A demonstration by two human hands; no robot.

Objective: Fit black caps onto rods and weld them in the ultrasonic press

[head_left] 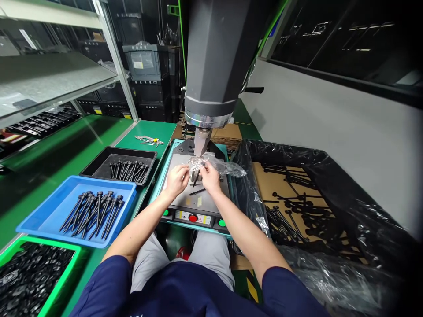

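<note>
A clear plastic film (224, 167) stretches between my two hands, just below the tip of the machine's metal horn (200, 143). My left hand (178, 178) is closed, its fingertips pinching the film's left end. With thumb and fingers together, my right hand (210, 177) grips the film farther right, and a loose tail of it hangs out past that hand. Beneath the hands is a metal fixture, partly hidden by them and the film. A thin black rod (197, 192) lies on the grey machine plate (178, 198) in front of it.
At left stand a black tray (95, 169) and a blue tray (42, 222) of black rods, plus a green bin (71, 264) of small black parts. A film-lined box (247, 193) of black rods stands at right. Red and green buttons (193, 217) line the machine's front.
</note>
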